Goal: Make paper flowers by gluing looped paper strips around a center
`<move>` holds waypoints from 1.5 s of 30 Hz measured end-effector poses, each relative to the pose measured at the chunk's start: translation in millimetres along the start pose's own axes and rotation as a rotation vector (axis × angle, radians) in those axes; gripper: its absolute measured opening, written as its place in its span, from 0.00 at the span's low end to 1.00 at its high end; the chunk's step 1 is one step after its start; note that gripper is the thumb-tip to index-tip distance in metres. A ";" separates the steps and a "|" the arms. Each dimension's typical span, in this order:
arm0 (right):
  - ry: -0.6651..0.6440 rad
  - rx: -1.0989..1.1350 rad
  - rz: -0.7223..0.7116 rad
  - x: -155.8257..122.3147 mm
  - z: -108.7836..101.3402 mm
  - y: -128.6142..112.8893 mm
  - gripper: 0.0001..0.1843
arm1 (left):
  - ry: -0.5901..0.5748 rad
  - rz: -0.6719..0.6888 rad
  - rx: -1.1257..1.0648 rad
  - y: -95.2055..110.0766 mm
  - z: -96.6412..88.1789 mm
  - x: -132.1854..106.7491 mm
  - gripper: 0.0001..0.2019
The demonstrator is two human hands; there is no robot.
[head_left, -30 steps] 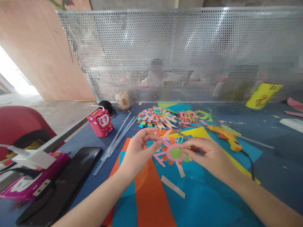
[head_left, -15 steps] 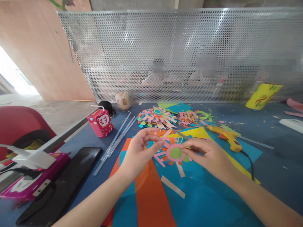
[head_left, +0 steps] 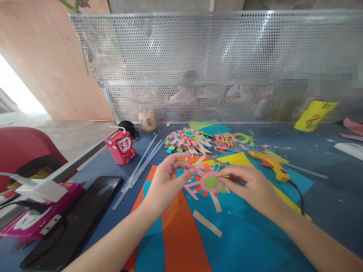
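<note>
A paper flower point(head_left: 211, 182) with a green centre, a pink ring and pink and orange strips is between my two hands, above blue paper sheets. At its left edge, the thumb and forefinger of my left hand point(head_left: 170, 179) are brought together by a pink strip; what they pinch, if anything, is hidden. My right hand point(head_left: 246, 181) pinches a small yellow-green paper strip point(head_left: 225, 175) at the flower's right edge. Scissors point(head_left: 221, 163) lie partly hidden just behind the flower. Nearer me, a pale paper strip point(head_left: 207, 223) lies on the blue sheet point(head_left: 241, 241) beside an orange strip point(head_left: 181, 234).
Behind are a fringed paper flower point(head_left: 187, 139) and paper scraps point(head_left: 225, 142). A yellow glue gun point(head_left: 270, 165) lies right; glue sticks point(head_left: 138, 172), a drink box point(head_left: 120, 147), a phone point(head_left: 76, 219) and a power strip point(head_left: 45, 215) lie left. A perforated metal screen point(head_left: 198, 56) stands behind.
My hands and the paper flower keep nearly the same position. Beyond the screen, one person at the right of centre is less visible than before.
</note>
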State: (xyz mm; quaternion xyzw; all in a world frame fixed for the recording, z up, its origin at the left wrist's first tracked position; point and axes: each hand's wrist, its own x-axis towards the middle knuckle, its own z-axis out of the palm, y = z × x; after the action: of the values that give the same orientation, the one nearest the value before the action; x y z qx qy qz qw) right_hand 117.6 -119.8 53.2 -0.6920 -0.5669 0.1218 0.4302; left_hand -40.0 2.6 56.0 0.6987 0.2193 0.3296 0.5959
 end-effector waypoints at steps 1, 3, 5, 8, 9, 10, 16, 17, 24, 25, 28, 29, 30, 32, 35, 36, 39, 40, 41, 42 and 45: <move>-0.005 0.005 0.003 0.0 0.0 -0.4 0.07 | -0.001 -0.002 0.003 -0.1 0.0 0.0 0.14; 0.004 0.025 0.016 -0.1 0.3 -0.2 0.07 | 0.010 -0.009 0.008 -0.5 0.1 0.1 0.14; 0.014 0.075 0.043 0.1 0.4 2.1 0.08 | 0.024 -0.027 0.000 -1.2 0.4 0.5 0.14; -0.006 0.185 0.133 1.4 0.1 8.8 0.09 | 0.020 -0.070 -0.033 -1.6 1.3 1.4 0.14; -0.020 0.219 0.172 2.1 0.0 11.4 0.10 | 0.015 -0.083 -0.043 -1.3 1.8 1.6 0.14; -0.034 0.247 0.208 2.7 -0.1 13.6 0.11 | 0.014 -0.095 -0.051 -0.8 2.2 1.7 0.14; -0.005 0.185 0.169 2.0 3.0 12.2 0.11 | 0.055 -0.170 -0.055 1.6 3.3 1.1 0.12; 0.048 0.116 0.103 1.0 3.6 10.4 0.09 | 0.063 -0.192 -0.045 1.1 3.0 0.9 0.12; 0.443 -0.593 -0.765 -9.0 -7.3 9.7 0.15 | -0.106 -0.364 -0.258 -1.9 4.0 -3.1 0.16; 0.446 -0.663 -0.816 -10.8 -10.1 10.2 0.17 | -0.140 -0.390 -0.309 -1.2 4.7 -4.2 0.16; 0.420 -0.803 -0.894 -16.1 -15.8 8.9 0.16 | -0.181 -0.447 -0.436 1.7 6.3 -7.2 0.13; 0.413 -0.836 -0.920 -17.5 -16.6 7.6 0.15 | -0.186 -0.464 -0.465 2.6 6.5 -8.1 0.12; 0.409 -0.863 -0.945 -18.5 -16.9 5.9 0.14 | -0.192 -0.479 -0.488 3.3 6.6 -8.7 0.11; 0.419 -0.900 -0.989 -19.5 -16.5 2.2 0.12 | -0.205 -0.486 -0.514 4.0 6.6 -9.6 0.13; 0.437 -0.926 -1.024 -19.5 -15.3 -2.5 0.11 | -0.207 -0.463 -0.524 4.0 6.7 -9.9 0.16; 0.442 -0.928 -1.026 -19.4 -15.1 -3.3 0.11 | -0.203 -0.453 -0.524 4.1 6.8 -9.8 0.16; 0.445 -0.925 -1.024 -19.4 -14.9 -2.9 0.13 | -0.194 -0.441 -0.530 5.0 6.5 -9.6 0.15; 0.440 -0.926 -1.022 -19.5 -15.0 -2.1 0.13 | -0.190 -0.452 -0.535 5.6 6.2 -9.5 0.14; 0.436 -0.927 -1.021 -19.5 -15.0 -1.2 0.13 | -0.187 -0.467 -0.540 6.3 5.9 -9.5 0.13; 0.431 -0.929 -1.019 -19.5 -14.9 -0.3 0.13 | -0.187 -0.485 -0.543 6.9 5.7 -9.4 0.12; 0.429 -0.932 -1.017 -18.5 -14.5 0.7 0.12 | -0.203 -0.501 -0.532 7.5 4.9 -9.1 0.13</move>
State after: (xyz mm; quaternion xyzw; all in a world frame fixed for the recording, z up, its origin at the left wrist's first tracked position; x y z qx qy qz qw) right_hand 121.5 -142.9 55.5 -0.4626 -0.7149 -0.4866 0.1955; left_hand -43.3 -8.6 61.2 0.4732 0.2299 0.1480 0.8375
